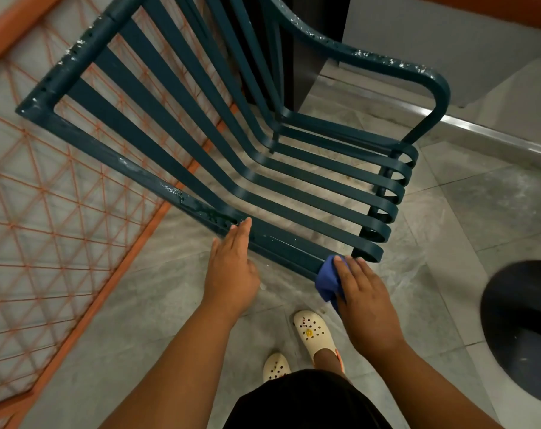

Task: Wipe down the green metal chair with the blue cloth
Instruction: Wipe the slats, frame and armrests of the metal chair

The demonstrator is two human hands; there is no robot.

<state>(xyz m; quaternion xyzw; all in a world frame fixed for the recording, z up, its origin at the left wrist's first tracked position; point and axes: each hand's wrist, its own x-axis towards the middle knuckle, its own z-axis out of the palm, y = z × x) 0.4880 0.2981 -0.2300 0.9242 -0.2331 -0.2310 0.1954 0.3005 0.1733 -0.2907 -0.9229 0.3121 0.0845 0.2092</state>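
The dark green metal chair (pixel 201 125) with slatted back and seat fills the upper middle of the view, its near side rail running from upper left to lower right. My left hand (pixel 232 267) rests with straight fingers on that rail's middle. My right hand (pixel 360 292) presses the folded blue cloth (pixel 328 283) flat against the rail's lower right end, beside the curled slat tips; most of the cloth is hidden under the palm.
An orange metal grille (pixel 46 212) stands left of the chair. Grey floor tiles (pixel 479 212) spread to the right, with a dark round base (pixel 523 329) at the right edge and a metal floor track (pixel 495 134) beyond. My feet in cream clogs (pixel 312 332) stand just below the rail.
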